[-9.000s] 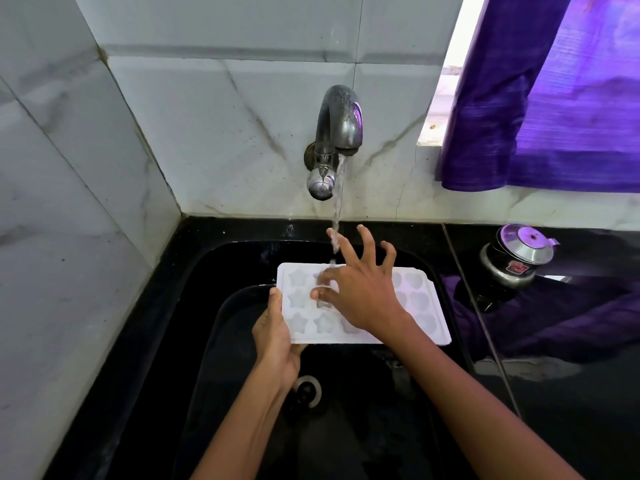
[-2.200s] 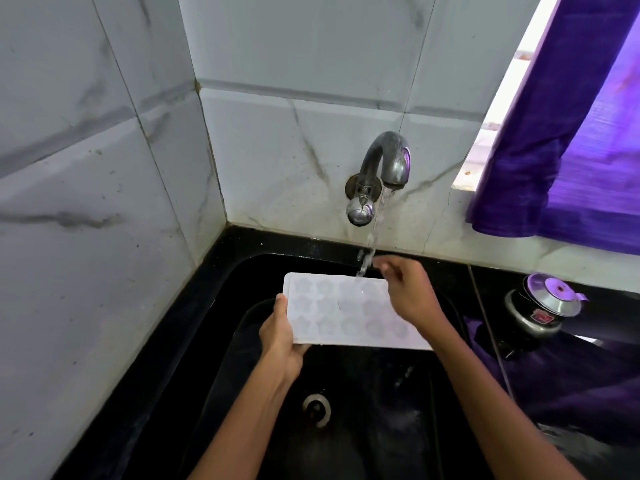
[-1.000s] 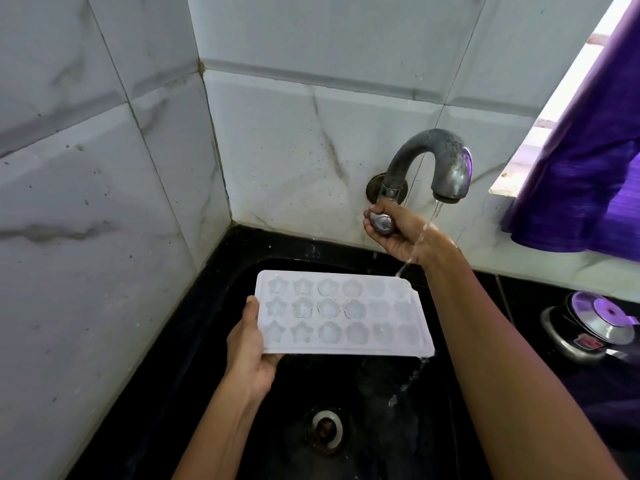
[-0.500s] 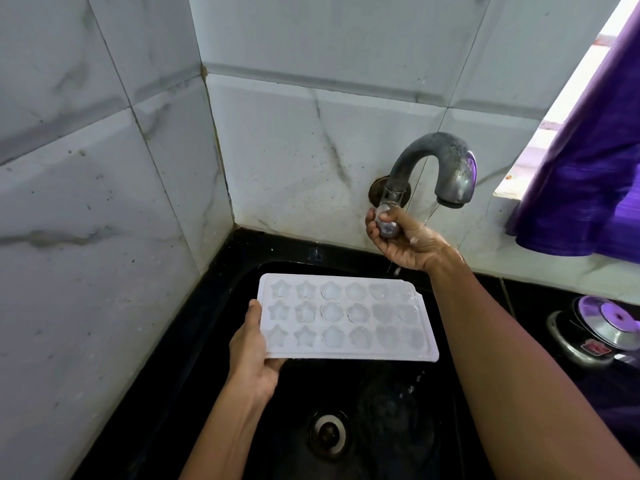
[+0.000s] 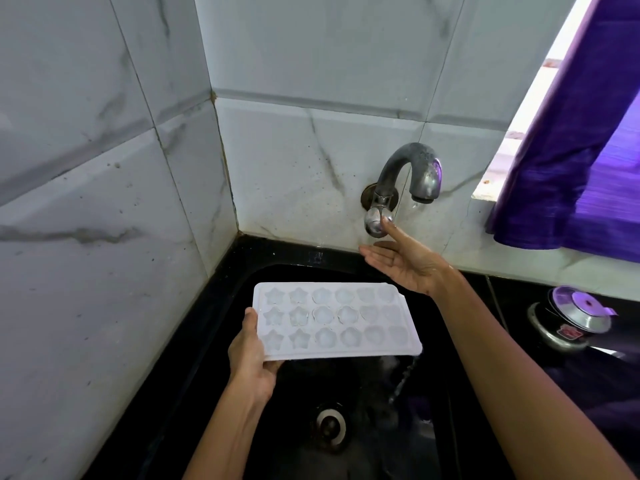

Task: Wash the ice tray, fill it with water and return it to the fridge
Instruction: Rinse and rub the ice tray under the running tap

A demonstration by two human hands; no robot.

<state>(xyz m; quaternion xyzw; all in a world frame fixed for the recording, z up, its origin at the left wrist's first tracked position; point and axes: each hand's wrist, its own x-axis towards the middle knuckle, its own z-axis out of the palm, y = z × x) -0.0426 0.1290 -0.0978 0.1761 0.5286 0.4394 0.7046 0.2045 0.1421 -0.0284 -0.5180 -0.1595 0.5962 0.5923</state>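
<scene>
Marble-veined wall tiles [image 5: 104,237] corner black sink [image 5: 221,306], apparently wet.

Ice tray [image 5: 337,320]: hanging over the sink [image 5: 221,341], nearer its back left corner, above the drain [image 5: 330,424].
Left hand [image 5: 251,358]: gripping the tray's left end.
Right hand [image 5: 403,266]: touching the tap knob [image 5: 375,223], behind the tray.
Pot [image 5: 568,322]: sitting on the desk [image 5: 620,379], right of the sink.
</scene>
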